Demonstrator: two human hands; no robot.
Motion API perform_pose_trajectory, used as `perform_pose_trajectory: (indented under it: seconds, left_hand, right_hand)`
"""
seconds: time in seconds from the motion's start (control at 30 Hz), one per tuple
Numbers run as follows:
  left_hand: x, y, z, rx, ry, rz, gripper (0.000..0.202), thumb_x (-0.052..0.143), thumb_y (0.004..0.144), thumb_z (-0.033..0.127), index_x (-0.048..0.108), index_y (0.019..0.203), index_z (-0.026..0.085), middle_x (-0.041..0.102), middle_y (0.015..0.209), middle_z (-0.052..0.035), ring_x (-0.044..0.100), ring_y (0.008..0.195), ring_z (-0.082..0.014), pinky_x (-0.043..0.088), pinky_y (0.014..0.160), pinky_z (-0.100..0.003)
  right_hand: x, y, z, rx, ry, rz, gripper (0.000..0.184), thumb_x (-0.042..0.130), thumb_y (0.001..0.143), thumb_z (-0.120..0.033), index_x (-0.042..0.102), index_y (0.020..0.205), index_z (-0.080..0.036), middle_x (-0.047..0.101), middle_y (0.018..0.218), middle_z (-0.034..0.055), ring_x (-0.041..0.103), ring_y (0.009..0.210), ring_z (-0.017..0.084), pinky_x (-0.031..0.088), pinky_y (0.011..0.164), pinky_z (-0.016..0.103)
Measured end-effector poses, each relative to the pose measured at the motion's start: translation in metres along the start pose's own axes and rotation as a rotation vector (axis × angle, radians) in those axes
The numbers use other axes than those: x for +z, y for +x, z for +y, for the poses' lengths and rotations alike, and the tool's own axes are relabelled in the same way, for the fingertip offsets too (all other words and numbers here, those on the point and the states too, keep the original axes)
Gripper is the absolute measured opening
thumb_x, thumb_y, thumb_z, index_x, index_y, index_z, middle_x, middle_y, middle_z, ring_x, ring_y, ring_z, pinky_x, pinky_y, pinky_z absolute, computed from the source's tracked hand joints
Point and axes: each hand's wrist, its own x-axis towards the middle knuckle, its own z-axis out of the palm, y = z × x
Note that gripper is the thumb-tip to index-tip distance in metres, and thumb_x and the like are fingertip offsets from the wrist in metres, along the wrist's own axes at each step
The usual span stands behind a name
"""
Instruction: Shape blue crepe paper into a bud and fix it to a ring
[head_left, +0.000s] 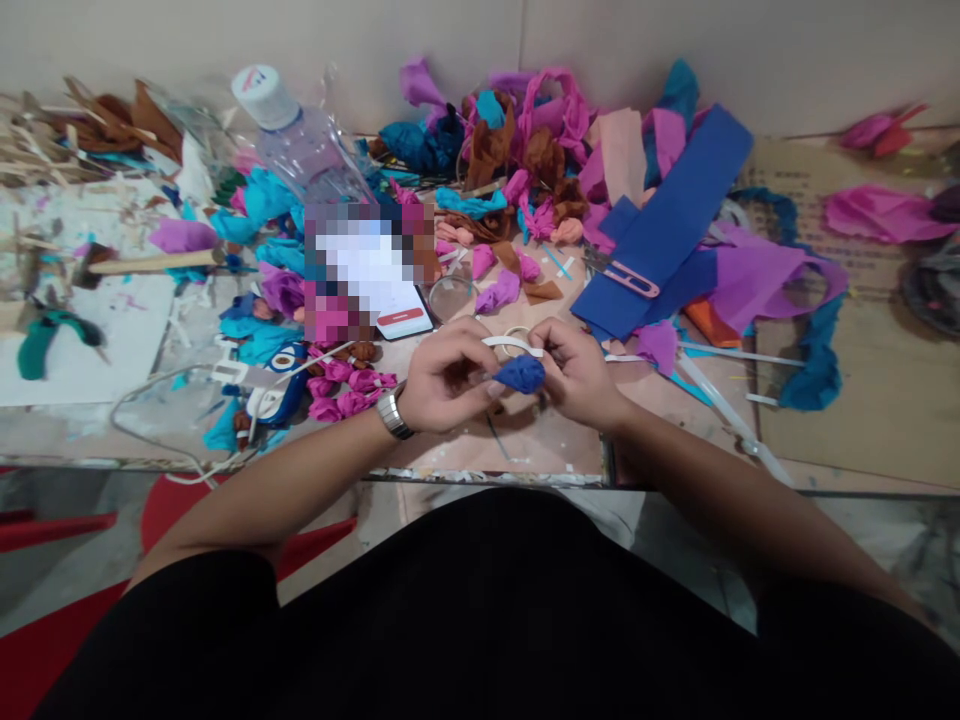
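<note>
Both of my hands meet over the near middle of the table around a small dark blue crepe-paper bud. My left hand, with a metal watch on its wrist, pinches the bud from the left. My right hand pinches it from the right. A white strip of tape runs across the top between the two hands. A thin wire stem hangs below the bud.
Heaps of pink, purple, teal and brown crepe paper cover the table. A dark blue paper sheet with pink snips lies to the right. A plastic bottle, a phone, finished pink buds and green pliers lie to the left.
</note>
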Motion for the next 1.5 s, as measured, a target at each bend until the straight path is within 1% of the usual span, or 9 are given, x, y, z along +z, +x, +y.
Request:
perform_pose_trajectory:
  seconds: [0.13, 0.23, 0.33, 0.47, 0.63, 1.0, 1.2, 1.37, 1.5]
  left_hand:
    - [0.005, 0.002, -0.004, -0.041, -0.227, 0.125, 0.039, 0.098, 0.064, 0.046, 0.070, 0.072, 0.020, 0.062, 0.077, -0.0043, 0.055, 0.070, -0.0149, 0.046, 0.064, -0.028]
    - [0.009, 0.007, -0.001, -0.196, -0.441, 0.158, 0.042, 0.097, 0.066, 0.043, 0.064, 0.075, 0.019, 0.057, 0.075, 0.0005, 0.040, 0.055, -0.0066, 0.031, 0.048, -0.021]
    - [0.011, 0.011, 0.005, -0.330, -0.550, 0.173, 0.045, 0.097, 0.062, 0.036, 0.058, 0.077, 0.019, 0.050, 0.069, 0.0040, 0.032, 0.051, -0.0043, 0.023, 0.043, -0.018]
    - [0.010, 0.014, 0.007, -0.419, -0.620, 0.162, 0.042, 0.094, 0.063, 0.031, 0.057, 0.079, 0.018, 0.047, 0.069, 0.0048, 0.035, 0.053, -0.0039, 0.023, 0.042, -0.014]
    - [0.009, 0.014, 0.007, -0.520, -0.671, 0.091, 0.038, 0.093, 0.064, 0.027, 0.061, 0.082, 0.016, 0.052, 0.077, 0.0030, 0.039, 0.055, -0.0035, 0.025, 0.039, -0.011]
    - [0.009, 0.016, 0.010, -0.573, -0.692, 0.038, 0.038, 0.093, 0.063, 0.027, 0.062, 0.078, 0.014, 0.051, 0.075, 0.0024, 0.040, 0.053, -0.0033, 0.026, 0.037, -0.010]
    - [0.009, 0.015, 0.008, -0.588, -0.685, 0.027, 0.038, 0.093, 0.062, 0.027, 0.063, 0.081, 0.014, 0.053, 0.077, 0.0017, 0.041, 0.054, -0.0035, 0.026, 0.037, -0.010]
    - [0.009, 0.014, 0.009, -0.605, -0.685, 0.022, 0.039, 0.093, 0.063, 0.027, 0.061, 0.081, 0.014, 0.052, 0.076, 0.0021, 0.039, 0.053, -0.0030, 0.024, 0.037, -0.010]
    - [0.009, 0.013, 0.010, -0.618, -0.687, 0.023, 0.039, 0.093, 0.064, 0.028, 0.060, 0.081, 0.015, 0.052, 0.077, 0.0023, 0.038, 0.053, -0.0024, 0.024, 0.037, -0.010]
  right_hand:
    - [0.001, 0.000, 0.000, -0.002, 0.045, 0.018, 0.027, 0.062, 0.102, -0.043, 0.055, 0.087, -0.023, 0.050, 0.068, -0.0046, 0.042, 0.055, 0.011, 0.032, 0.052, 0.026]
    - [0.002, -0.001, -0.003, 0.002, 0.073, 0.045, 0.026, 0.063, 0.102, -0.044, 0.059, 0.090, -0.022, 0.056, 0.071, -0.0032, 0.047, 0.057, 0.011, 0.036, 0.053, 0.026]
    - [0.001, -0.004, -0.007, -0.063, 0.068, 0.102, 0.021, 0.065, 0.102, -0.042, 0.063, 0.095, -0.022, 0.062, 0.076, -0.0009, 0.052, 0.061, 0.012, 0.041, 0.055, 0.026]
    - [-0.002, -0.007, -0.009, -0.207, -0.049, 0.133, 0.010, 0.068, 0.101, -0.033, 0.067, 0.104, -0.024, 0.068, 0.082, 0.0006, 0.058, 0.065, 0.013, 0.046, 0.058, 0.028]
    - [-0.006, -0.005, -0.008, -0.351, -0.153, 0.081, 0.004, 0.070, 0.100, -0.022, 0.069, 0.104, -0.024, 0.071, 0.085, -0.0003, 0.060, 0.067, 0.012, 0.049, 0.064, 0.027]
    - [-0.011, 0.000, -0.002, -0.463, -0.132, -0.058, 0.011, 0.065, 0.103, -0.014, 0.065, 0.109, -0.023, 0.072, 0.094, 0.0018, 0.069, 0.084, 0.014, 0.052, 0.075, 0.026]
    - [-0.013, 0.001, -0.004, -0.459, -0.188, -0.126, 0.012, 0.060, 0.103, -0.012, 0.062, 0.108, -0.023, 0.070, 0.094, 0.0016, 0.068, 0.085, 0.014, 0.051, 0.076, 0.025]
    - [-0.014, 0.001, -0.003, -0.482, -0.286, -0.174, 0.025, 0.052, 0.098, -0.005, 0.062, 0.112, -0.023, 0.071, 0.096, 0.0019, 0.068, 0.086, 0.016, 0.049, 0.075, 0.026]
    - [-0.011, -0.002, 0.001, -0.462, -0.325, -0.165, 0.021, 0.052, 0.099, -0.009, 0.061, 0.110, -0.024, 0.071, 0.096, 0.0017, 0.067, 0.081, 0.016, 0.048, 0.071, 0.026]
